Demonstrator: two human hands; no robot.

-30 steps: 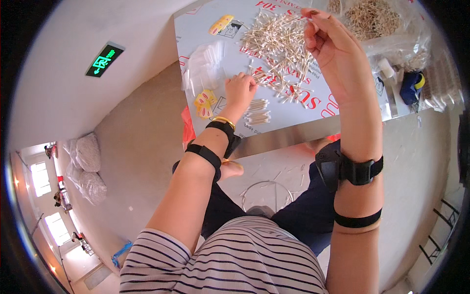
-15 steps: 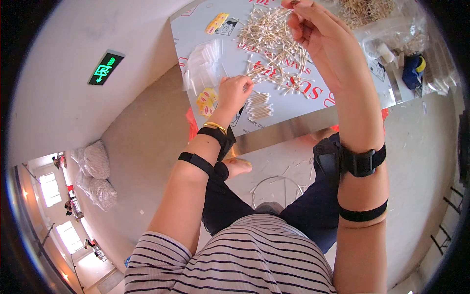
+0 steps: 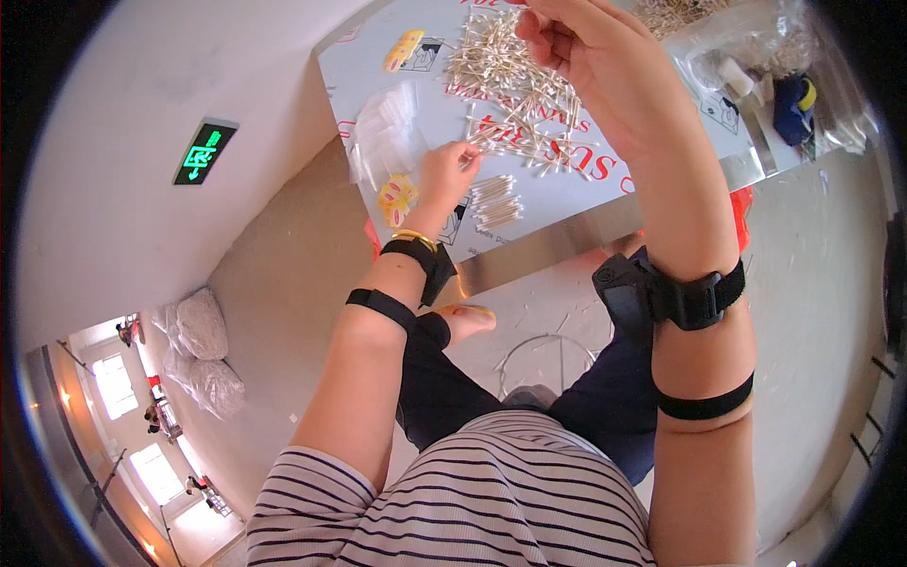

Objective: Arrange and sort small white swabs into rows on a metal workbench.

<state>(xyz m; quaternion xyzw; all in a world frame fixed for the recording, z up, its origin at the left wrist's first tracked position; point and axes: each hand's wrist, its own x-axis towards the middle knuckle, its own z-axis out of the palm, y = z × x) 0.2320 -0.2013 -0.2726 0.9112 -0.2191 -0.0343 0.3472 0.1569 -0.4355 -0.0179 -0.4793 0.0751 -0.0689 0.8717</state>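
Note:
My left hand is closed in a pinch, with thin stick ends showing at the fingertips that look like cotton swabs. Just below its fingers, a neat row of cotton swabs lies side by side on the metal-topped table. Above it, a big loose heap of cotton swabs spreads toward the far edge. My right hand is raised over the heap's right side, its fingers bent and drawn together. Its fingertips meet the picture's top edge, so whatever they hold cannot be made out.
Clear plastic bags lie left of the heap. Yellow printed cards sit below them, with another yellow card farther back. At the right are a blue tape dispenser and a large clear bag.
The view has shifted slightly, moving the table a little left and up. My right hand has moved up and left, its fingertips nearing the top edge. My left hand stays beside the swab row.

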